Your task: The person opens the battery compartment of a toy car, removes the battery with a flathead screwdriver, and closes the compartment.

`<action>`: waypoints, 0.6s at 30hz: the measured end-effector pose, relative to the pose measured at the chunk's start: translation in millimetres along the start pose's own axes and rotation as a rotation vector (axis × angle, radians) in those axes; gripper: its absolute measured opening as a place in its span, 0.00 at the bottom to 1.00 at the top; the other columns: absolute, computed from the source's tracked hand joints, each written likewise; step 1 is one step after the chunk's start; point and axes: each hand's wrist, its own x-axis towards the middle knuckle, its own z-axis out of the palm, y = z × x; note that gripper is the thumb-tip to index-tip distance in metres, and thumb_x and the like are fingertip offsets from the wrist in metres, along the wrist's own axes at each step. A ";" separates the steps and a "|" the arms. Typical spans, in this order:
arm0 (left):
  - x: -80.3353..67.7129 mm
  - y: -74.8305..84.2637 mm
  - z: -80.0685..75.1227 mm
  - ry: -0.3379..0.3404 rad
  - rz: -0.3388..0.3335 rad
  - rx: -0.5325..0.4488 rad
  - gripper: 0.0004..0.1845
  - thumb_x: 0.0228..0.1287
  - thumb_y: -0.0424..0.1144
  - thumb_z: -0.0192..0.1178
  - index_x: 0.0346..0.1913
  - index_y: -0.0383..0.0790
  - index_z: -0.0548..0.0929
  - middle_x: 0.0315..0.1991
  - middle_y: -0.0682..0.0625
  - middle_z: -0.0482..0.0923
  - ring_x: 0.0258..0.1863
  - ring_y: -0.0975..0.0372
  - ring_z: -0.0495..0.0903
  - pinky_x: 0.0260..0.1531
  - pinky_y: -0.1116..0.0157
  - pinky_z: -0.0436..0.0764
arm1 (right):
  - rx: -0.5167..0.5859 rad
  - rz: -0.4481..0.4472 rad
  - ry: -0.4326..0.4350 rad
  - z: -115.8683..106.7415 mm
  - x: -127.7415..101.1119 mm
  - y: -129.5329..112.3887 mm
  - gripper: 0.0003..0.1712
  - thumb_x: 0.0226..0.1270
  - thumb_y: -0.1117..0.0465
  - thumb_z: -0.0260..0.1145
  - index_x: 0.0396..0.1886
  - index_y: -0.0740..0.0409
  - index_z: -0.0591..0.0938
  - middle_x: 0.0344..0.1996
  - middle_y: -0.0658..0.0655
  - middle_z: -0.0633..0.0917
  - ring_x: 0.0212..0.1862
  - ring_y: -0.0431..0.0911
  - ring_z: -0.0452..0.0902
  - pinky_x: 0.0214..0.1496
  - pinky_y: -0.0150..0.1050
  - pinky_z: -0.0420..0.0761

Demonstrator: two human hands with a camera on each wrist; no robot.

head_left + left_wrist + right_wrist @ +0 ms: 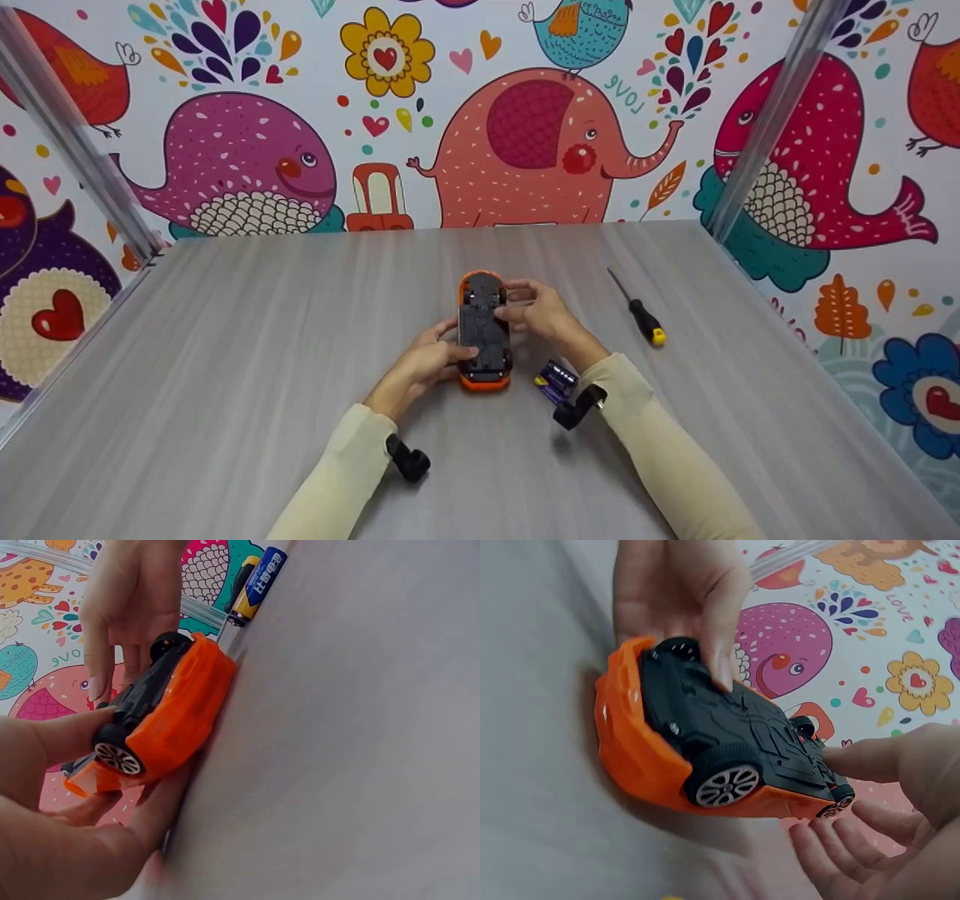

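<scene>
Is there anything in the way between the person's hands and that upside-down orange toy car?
No. Both the left hand and the right hand already touch the toy car. The batteries and screwdriver lie off to the side.

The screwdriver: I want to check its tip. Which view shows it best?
The head view: the whole screwdriver lies on the table, unobstructed. The left wrist view shows only part of its handle beside the battery; the right wrist view shows none.
</scene>
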 end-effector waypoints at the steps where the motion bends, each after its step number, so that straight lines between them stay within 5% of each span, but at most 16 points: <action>1: 0.0 -0.2 0.0 0.000 0.002 -0.001 0.41 0.64 0.26 0.61 0.78 0.39 0.57 0.62 0.33 0.78 0.56 0.52 0.83 0.59 0.54 0.80 | 0.022 0.021 -0.017 0.0 0.3 0.5 0.33 0.63 0.64 0.73 0.68 0.56 0.74 0.63 0.63 0.77 0.58 0.54 0.80 0.57 0.48 0.84; 11: -0.2 -0.2 -0.2 -0.005 0.010 0.006 0.40 0.64 0.25 0.61 0.78 0.40 0.59 0.61 0.34 0.79 0.53 0.54 0.83 0.57 0.56 0.80 | 0.135 0.118 -0.070 3.1 2.7 5.6 0.39 0.62 0.66 0.72 0.73 0.51 0.68 0.64 0.65 0.75 0.50 0.53 0.84 0.52 0.46 0.86; 18: -0.7 0.1 -0.8 -0.008 0.005 0.009 0.41 0.64 0.26 0.61 0.78 0.40 0.57 0.63 0.33 0.77 0.58 0.52 0.81 0.62 0.54 0.79 | 0.101 0.129 -0.060 5.1 3.0 7.8 0.36 0.66 0.62 0.69 0.73 0.48 0.68 0.63 0.64 0.76 0.49 0.52 0.84 0.49 0.45 0.86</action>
